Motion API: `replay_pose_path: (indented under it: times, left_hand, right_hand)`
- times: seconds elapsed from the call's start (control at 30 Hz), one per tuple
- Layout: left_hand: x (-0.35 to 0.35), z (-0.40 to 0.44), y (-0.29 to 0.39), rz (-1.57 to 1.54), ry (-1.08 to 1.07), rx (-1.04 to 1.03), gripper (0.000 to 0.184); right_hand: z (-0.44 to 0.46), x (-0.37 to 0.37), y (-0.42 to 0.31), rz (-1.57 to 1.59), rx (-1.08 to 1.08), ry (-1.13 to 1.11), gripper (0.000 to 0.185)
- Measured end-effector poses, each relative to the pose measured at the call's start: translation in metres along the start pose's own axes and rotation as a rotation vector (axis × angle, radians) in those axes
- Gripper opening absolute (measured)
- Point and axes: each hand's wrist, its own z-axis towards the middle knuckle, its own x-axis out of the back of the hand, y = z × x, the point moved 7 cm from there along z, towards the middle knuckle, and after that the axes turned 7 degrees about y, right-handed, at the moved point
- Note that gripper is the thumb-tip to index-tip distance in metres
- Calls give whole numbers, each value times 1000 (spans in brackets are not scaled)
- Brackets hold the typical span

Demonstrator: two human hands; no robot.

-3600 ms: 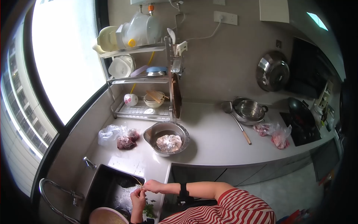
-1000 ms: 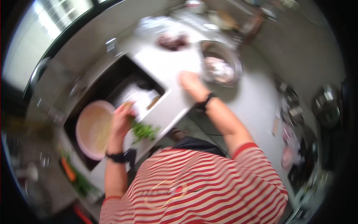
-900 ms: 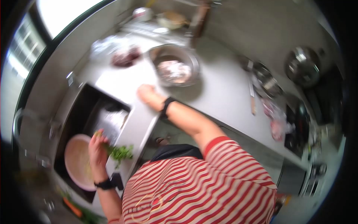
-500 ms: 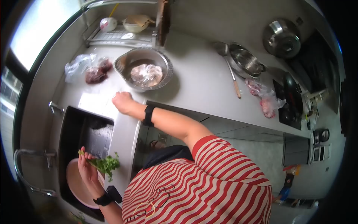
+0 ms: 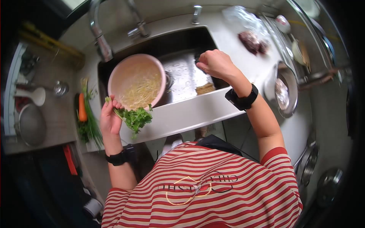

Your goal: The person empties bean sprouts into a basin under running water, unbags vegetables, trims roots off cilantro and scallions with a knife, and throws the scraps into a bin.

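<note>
My left hand (image 5: 111, 118) is closed around the stems of a leafy bunch of cilantro (image 5: 137, 119), whose leaves hang to the right over the sink's front edge. Just beyond it, a pink basin (image 5: 163, 81) stands in the dark sink (image 5: 186, 36), with bean sprouts (image 5: 142, 89) in water inside. My right hand (image 5: 216, 64) is over the sink's right end, its fingers curled in; whatever they may hold is hidden. Below that hand, a brown scrubbing pad (image 5: 205, 89) lies on the sink floor.
Left of the sink lie a carrot (image 5: 82, 108) and green onions (image 5: 90, 116). A faucet (image 5: 102, 45) arches over the sink's back left. On the right counter are dark red meat (image 5: 251, 41) beside a plastic bag (image 5: 245, 19) and a metal bowl (image 5: 291, 76) holding pale meat.
My view has swung left from the long counter to the sink. My right hand has gone from above the counter to above the sink; my left still grips the cilantro.
</note>
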Motion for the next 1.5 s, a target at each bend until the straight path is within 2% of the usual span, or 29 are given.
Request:
replay_pose_path:
  times: [0.2,0.4,0.5,0.57,0.67,0.8,0.83,0.87,0.93,0.97,1.03,1.13,1.2,1.27,1.3,1.37,1.4,1.43,1.5]
  left_hand:
    - [62,-35,-3,-28,143,-71,15]
    - [85,-50,5,-109,253,-97,11]
    - [90,-55,21,-116,310,-118,9]
    - [94,-57,28,-126,294,-115,9]
    - [96,-60,34,-130,287,-98,8]
    - [111,-55,25,-113,289,-44,9]
    - [116,-51,19,-109,287,-5,10]
    - [119,-49,15,-105,285,33,11]
    - [119,-45,17,-95,294,33,13]
    - [119,-43,16,-87,282,44,13]
    - [118,-42,19,-79,268,55,13]
    - [121,-38,24,-71,263,35,12]
    - [119,-35,31,-64,266,20,12]
    - [113,-37,33,-56,261,2,12]
    - [111,-37,35,-63,251,-14,11]
    - [104,-40,39,-80,235,-32,10]
    - [102,-41,38,-87,229,-61,10]
    - [105,-45,31,-98,234,-32,10]
    - [107,-53,22,-128,236,19,11]
  right_hand:
    - [72,-88,-111,-20,321,-257,18]
    - [74,-159,-255,199,629,-511,23]
    - [89,-202,-312,296,709,-514,23]
    - [110,-224,-338,328,641,-378,24]
    - [147,-271,-353,207,543,-264,30]
    - [164,-304,-372,211,657,-24,33]
    - [163,-311,-376,272,666,27,27]
    - [163,-307,-384,271,677,21,27]
    - [162,-316,-394,-66,642,-274,23]
    - [160,-308,-403,-1,688,-172,15]
    - [164,-304,-415,35,695,-195,15]
    - [159,-227,-457,136,663,-211,17]
    - [167,-204,-469,199,719,-233,18]
    - [178,-194,-466,116,661,-248,18]
    - [182,-197,-461,104,642,-187,17]
    - [181,-230,-445,8,614,-258,19]
    - [179,-282,-420,-35,622,-222,22]
    - [175,-307,-408,-45,662,-312,24]
    - [162,-318,-395,53,655,-217,20]
